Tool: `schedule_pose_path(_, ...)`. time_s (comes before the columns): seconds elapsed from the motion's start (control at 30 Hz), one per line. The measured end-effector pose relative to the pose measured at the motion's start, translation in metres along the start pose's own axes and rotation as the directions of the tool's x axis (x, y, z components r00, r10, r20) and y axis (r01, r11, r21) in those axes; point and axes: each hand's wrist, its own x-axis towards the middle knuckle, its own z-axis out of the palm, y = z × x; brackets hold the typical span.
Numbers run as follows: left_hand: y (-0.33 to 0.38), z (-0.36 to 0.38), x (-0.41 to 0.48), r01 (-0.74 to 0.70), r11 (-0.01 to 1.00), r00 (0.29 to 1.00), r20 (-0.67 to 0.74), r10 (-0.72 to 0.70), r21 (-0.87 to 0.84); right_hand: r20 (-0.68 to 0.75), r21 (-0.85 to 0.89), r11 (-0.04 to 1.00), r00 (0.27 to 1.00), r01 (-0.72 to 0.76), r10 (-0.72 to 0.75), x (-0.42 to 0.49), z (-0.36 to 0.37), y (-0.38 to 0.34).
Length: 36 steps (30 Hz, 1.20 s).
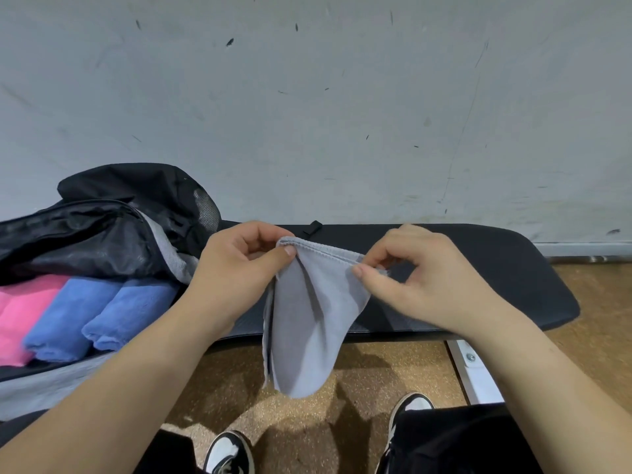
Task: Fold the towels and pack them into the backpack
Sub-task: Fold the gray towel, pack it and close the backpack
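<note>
A grey towel [304, 323] hangs folded over itself in front of me, its lower end dangling past the bench edge. My left hand [236, 275] pinches its upper left corner and my right hand [420, 278] pinches the upper right corner, holding the top hem stretched between them. At the left lies an open black backpack [102, 230] with a grey lining. Inside it lie a rolled pink towel [24, 309] and two rolled blue towels [71, 313] side by side.
A black padded bench [478, 278] runs along a grey scuffed wall and carries the backpack. Its white metal leg [472, 367] stands at the right. Below are a cork-coloured floor and my two black-and-white shoes [229, 453].
</note>
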Motion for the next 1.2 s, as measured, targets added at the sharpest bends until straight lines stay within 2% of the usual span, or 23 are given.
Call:
schedule_pose_path(0.13, 0.004, 0.0, -0.007, -0.033, 0.999, 0.976, 0.215, 0.03, 0.013, -0.036, 0.011, 0.97, 0.97, -0.241, 0.242, 0.003, 0.003, 0.012)
schedule_pose_path(0.23, 0.007, 0.001, -0.012, -0.044, 0.999, 0.962, 0.269, 0.041, 0.006, 0.022, 0.072, 0.958, 0.961, -0.278, 0.277, 0.002, 0.005, 0.007)
schedule_pose_path(0.33, 0.012, -0.006, -0.013, 0.003, 0.996, 0.951, 0.309, 0.023, -0.084, 0.072, 0.293, 0.907, 0.953, -0.301, 0.293, -0.004, -0.003, -0.003)
schedule_pose_path(0.43, 0.019, -0.015, -0.015, 0.114, 0.972, 0.914, 0.405, -0.022, -0.205, 0.136, 0.563, 0.765, 0.948, -0.313, 0.288, -0.007, -0.011, -0.015)
schedule_pose_path(0.5, 0.022, -0.017, -0.014, 0.163, 0.959, 0.897, 0.44, -0.047, -0.231, 0.152, 0.708, 0.622, 0.932, -0.335, 0.328, -0.006, -0.01, -0.022)
schedule_pose_path(0.57, 0.022, -0.015, -0.009, 0.183, 0.963, 0.907, 0.413, -0.088, -0.198, 0.204, 0.78, 0.483, 0.891, -0.398, 0.405, -0.002, -0.006, -0.02)
schedule_pose_path(0.63, 0.017, -0.011, 0.0, 0.185, 0.975, 0.932, 0.336, -0.135, -0.121, 0.269, 0.77, 0.419, 0.84, -0.482, 0.472, 0.004, -0.002, -0.007)
schedule_pose_path(0.7, 0.009, -0.005, 0.012, 0.15, 0.988, 0.962, 0.228, -0.15, 0.017, 0.307, 0.715, 0.429, 0.8, -0.552, 0.516, 0.012, 0.003, 0.01)
schedule_pose_path(0.77, -0.002, 0.001, 0.026, 0.039, 0.976, 0.989, 0.131, -0.068, 0.216, 0.273, 0.682, 0.458, 0.779, -0.57, 0.564, 0.021, 0.009, 0.025)
schedule_pose_path(0.9, -0.018, 0.012, 0.06, -0.091, 0.884, 0.996, 0.023, 0.091, 0.458, -0.034, 0.484, 0.7, 0.789, -0.524, 0.614, 0.044, 0.029, 0.047)
schedule_pose_path(0.93, -0.02, 0.014, 0.068, -0.078, 0.879, 0.995, -0.016, 0.097, 0.471, -0.066, 0.473, 0.712, 0.785, -0.519, 0.616, 0.05, 0.033, 0.048)
schedule_pose_path(1.03, -0.026, 0.023, 0.086, 0.014, 0.941, 0.993, -0.113, 0.026, 0.339, -0.061, 0.547, 0.655, 0.755, -0.522, 0.653, 0.068, 0.045, 0.056)
schedule_pose_path(1.2, -0.041, 0.033, 0.112, 0.035, 0.952, 0.988, -0.152, 0.012, 0.303, -0.122, 0.532, 0.691, 0.763, -0.489, 0.634, 0.09, 0.058, 0.075)
